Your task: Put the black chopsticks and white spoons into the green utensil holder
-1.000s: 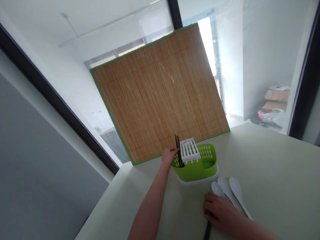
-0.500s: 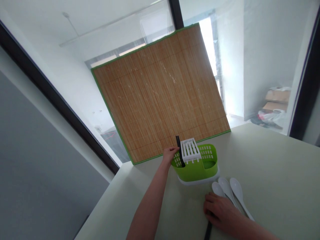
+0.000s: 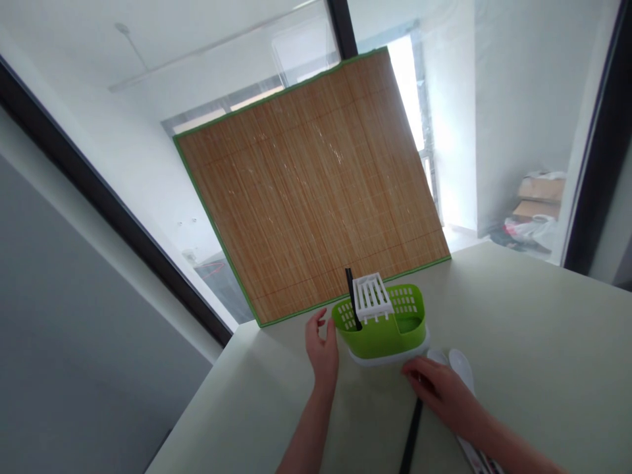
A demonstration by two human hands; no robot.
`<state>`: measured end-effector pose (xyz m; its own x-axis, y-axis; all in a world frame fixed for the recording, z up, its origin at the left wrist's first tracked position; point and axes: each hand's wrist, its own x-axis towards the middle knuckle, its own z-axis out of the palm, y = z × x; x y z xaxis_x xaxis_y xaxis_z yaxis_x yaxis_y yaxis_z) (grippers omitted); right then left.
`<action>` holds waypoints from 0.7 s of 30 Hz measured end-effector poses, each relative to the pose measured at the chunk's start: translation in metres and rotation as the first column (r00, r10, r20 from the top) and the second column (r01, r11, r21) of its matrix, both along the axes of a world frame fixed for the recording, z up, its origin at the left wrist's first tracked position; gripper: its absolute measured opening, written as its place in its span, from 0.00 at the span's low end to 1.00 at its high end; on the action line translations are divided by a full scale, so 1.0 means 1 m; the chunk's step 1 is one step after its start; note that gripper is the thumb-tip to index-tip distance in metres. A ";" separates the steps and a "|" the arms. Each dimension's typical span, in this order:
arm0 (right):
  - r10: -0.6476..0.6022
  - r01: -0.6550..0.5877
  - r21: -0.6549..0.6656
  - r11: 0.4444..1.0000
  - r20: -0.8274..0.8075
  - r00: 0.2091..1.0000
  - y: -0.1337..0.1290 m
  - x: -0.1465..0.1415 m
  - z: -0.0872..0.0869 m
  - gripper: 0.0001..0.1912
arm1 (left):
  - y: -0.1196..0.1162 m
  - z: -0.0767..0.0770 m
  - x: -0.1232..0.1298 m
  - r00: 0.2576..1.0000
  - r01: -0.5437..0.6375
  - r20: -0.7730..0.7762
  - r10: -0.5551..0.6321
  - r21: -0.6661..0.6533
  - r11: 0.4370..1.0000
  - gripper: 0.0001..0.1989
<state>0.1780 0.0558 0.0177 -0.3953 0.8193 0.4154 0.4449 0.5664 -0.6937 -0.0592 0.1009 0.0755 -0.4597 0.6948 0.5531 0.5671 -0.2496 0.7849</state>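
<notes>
A green utensil holder (image 3: 380, 342) with a white slatted piece (image 3: 372, 296) across its middle stands on a white base. Black chopsticks (image 3: 353, 299) lean upright in its left compartment. My left hand (image 3: 323, 345) is just left of the holder, fingers parted and holding nothing. My right hand (image 3: 437, 388), in front of the holder, is closed on the upper end of black chopsticks (image 3: 411, 438), which run down toward the bottom edge; how many I cannot tell. White spoons (image 3: 460, 365) lie beside and partly under the right hand and forearm.
A bamboo mat (image 3: 316, 191) with green edging leans against the glass behind the holder. The pale table (image 3: 533, 336) reaches back to that glass. Beyond it, cardboard boxes (image 3: 540, 191) and a plastic bag are piled up at right.
My left hand has let go of the chopsticks in the holder and moved left and down. My right hand has risen toward the holder with the black chopsticks, more of which now show.
</notes>
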 end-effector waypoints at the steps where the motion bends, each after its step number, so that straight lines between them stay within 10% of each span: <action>1: -0.034 0.033 -0.007 0.999 -0.037 0.999 0.003 0.003 0.002 0.10 | -0.017 -0.007 0.003 0.999 0.017 -0.038 -0.018 -0.013 1.000 0.17; 8: -0.122 0.118 -0.041 0.992 -0.131 0.984 0.010 0.009 0.000 0.11 | -0.108 -0.032 0.036 0.785 0.325 -0.314 -0.533 -0.524 0.787 0.17; 14: -0.079 0.078 0.050 0.996 0.005 0.997 0.004 0.005 -0.006 0.11 | -0.117 -0.036 0.074 0.573 0.059 -0.354 -0.739 -0.882 0.468 0.28; 21: -0.074 0.067 0.099 0.993 0.071 0.995 0.001 0.005 -0.004 0.11 | -0.114 -0.032 0.078 0.573 -0.185 -0.504 -0.646 -0.848 0.497 0.21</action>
